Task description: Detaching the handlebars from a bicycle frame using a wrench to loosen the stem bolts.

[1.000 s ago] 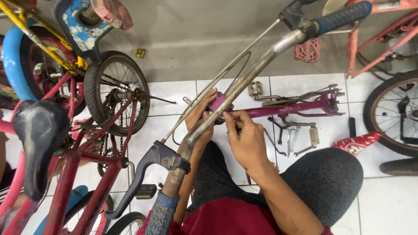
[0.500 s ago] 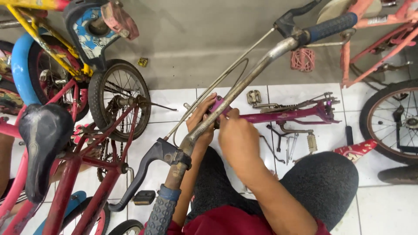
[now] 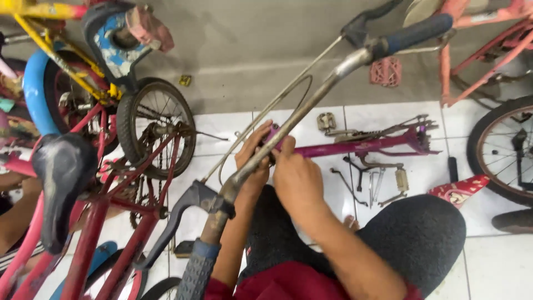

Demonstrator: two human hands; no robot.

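Left hand [image 3: 252, 161] and right hand [image 3: 297, 178] grasping magenta frame [image 3: 355, 147], handlebar [image 3: 311, 111] crossing close.

The handlebar [image 3: 311, 105] is dull bare metal with ribbed matt rubber grips. The purple frame piece [image 3: 361, 147] looks like glossy painted metal. The floor [image 3: 499, 261] has smooth, shiny white tiles; the black saddle [image 3: 61, 178] has a slight sheen.

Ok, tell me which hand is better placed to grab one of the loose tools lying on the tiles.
Probably the right hand: it sits nearer the loose tools, while the left hand lies behind the handlebar, farther off.
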